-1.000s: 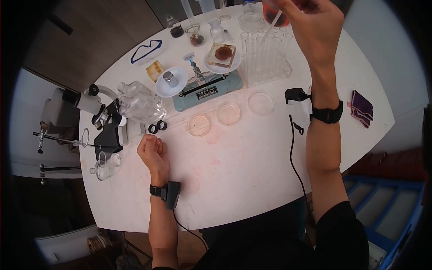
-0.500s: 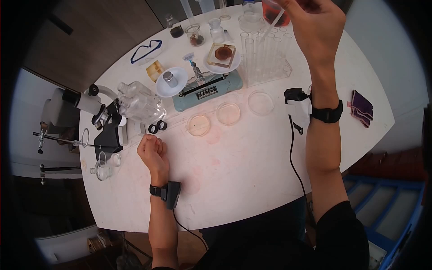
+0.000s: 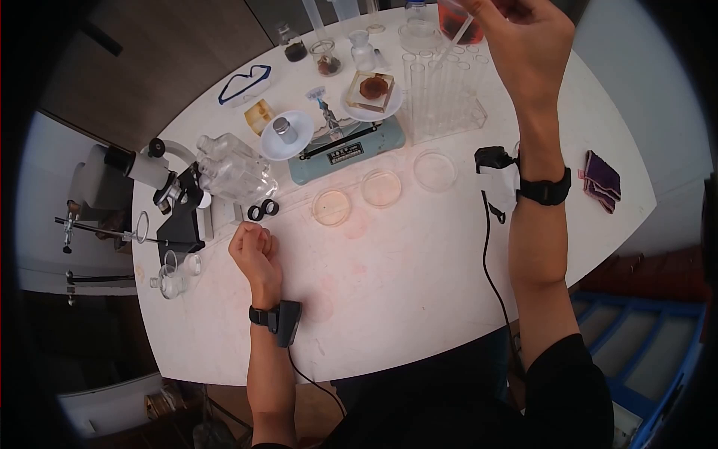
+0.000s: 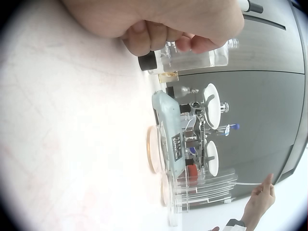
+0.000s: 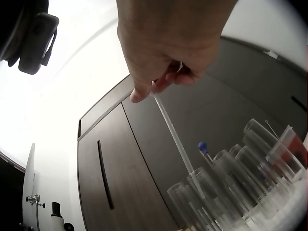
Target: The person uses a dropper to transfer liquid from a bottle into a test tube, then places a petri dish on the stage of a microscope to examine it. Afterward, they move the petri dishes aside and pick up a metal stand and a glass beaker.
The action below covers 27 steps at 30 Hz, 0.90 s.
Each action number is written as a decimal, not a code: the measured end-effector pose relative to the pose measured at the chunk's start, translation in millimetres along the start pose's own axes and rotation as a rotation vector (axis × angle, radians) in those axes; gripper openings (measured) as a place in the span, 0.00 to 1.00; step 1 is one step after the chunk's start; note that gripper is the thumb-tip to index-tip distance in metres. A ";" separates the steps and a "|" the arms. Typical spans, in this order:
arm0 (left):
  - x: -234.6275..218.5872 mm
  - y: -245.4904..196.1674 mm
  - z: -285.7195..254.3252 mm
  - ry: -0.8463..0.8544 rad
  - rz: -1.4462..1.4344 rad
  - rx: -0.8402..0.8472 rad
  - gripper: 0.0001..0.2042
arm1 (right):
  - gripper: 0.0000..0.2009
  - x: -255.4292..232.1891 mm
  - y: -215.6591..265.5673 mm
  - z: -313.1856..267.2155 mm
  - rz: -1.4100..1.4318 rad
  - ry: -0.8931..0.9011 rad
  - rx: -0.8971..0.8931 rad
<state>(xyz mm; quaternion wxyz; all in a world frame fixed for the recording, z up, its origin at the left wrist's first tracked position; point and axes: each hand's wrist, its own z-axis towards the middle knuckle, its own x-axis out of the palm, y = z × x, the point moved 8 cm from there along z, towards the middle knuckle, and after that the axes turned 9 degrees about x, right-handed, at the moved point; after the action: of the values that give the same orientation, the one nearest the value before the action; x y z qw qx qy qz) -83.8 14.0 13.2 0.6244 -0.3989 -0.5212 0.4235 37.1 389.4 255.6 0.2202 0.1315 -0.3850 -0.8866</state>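
Note:
My right hand (image 3: 523, 34) is raised over the far side of the white table (image 3: 419, 299) and pinches a thin clear pipette (image 5: 175, 139). The pipette slants down and its tip stands in one of the tall test tubes (image 3: 434, 90) held in a clear rack (image 3: 467, 112); the tubes (image 5: 216, 192) crowd the bottom of the right wrist view. A beaker of red liquid (image 3: 452, 19) stands just behind. My left hand (image 3: 250, 247) rests on the table as a closed fist, holding nothing, near two small black rings (image 3: 262, 212).
Three petri dishes (image 3: 381, 187) lie in a row before a blue balance scale (image 3: 336, 142) with white pans. A microscope (image 3: 176, 198), clear bottles (image 3: 235, 172), safety glasses (image 3: 243, 82), small jars (image 3: 325, 56) and a purple cloth (image 3: 600, 179) are spread around.

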 end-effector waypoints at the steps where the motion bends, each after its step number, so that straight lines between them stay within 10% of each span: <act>1: 0.2 0.2 0.0 0.005 -0.002 -0.001 0.11 | 0.07 0.0 2.2 -0.9 0.013 0.001 -0.035; 27: 1.2 -1.1 -1.1 0.013 -0.011 0.007 0.11 | 0.06 -30.2 7.2 10.1 0.061 -0.107 -0.127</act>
<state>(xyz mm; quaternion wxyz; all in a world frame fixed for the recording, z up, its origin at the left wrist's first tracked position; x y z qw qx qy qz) -82.4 14.7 14.5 0.6316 -0.3966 -0.5179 0.4190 61.4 406.3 269.5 0.2343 0.0579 -0.3433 -0.9077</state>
